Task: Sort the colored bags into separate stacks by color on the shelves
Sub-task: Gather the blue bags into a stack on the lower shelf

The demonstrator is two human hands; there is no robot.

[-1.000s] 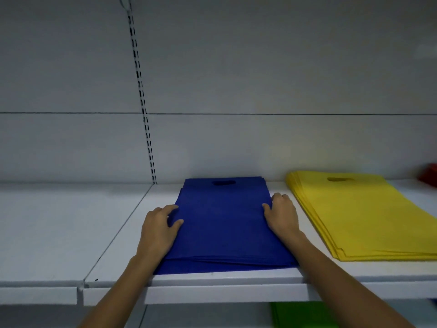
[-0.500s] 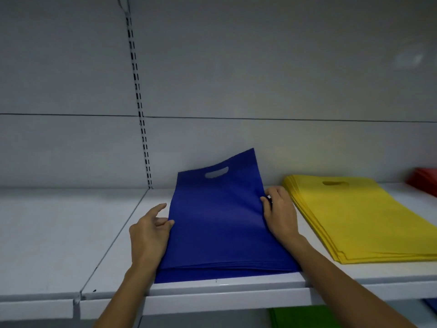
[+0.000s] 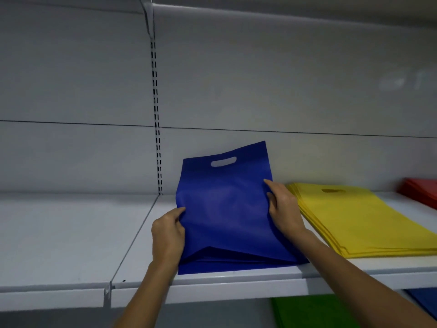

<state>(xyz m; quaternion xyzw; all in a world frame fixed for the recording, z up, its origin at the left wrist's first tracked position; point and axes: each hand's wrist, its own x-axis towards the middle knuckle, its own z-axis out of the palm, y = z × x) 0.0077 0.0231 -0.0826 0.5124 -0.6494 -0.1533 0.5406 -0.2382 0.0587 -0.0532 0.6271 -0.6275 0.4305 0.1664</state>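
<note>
A stack of blue bags [image 3: 224, 209] stands tilted on the white shelf [image 3: 236, 280], its handle end raised toward the back wall and its bottom edge resting on the shelf. My left hand [image 3: 168, 234] grips the stack's left edge. My right hand [image 3: 282, 209] grips its right edge. To the right lies a flat stack of yellow bags [image 3: 369, 221]. A red stack [image 3: 421, 192] shows at the far right edge.
A slotted upright [image 3: 157, 138] runs down the back wall. The left shelf section [image 3: 59, 237] is bare. Below the shelf, green bags [image 3: 314, 311] and a corner of more blue bags [image 3: 425, 304] are partly visible.
The blue stack lay flat a second ago; both hands have lifted its far end so it now stands tilted, higher than half a second ago.
</note>
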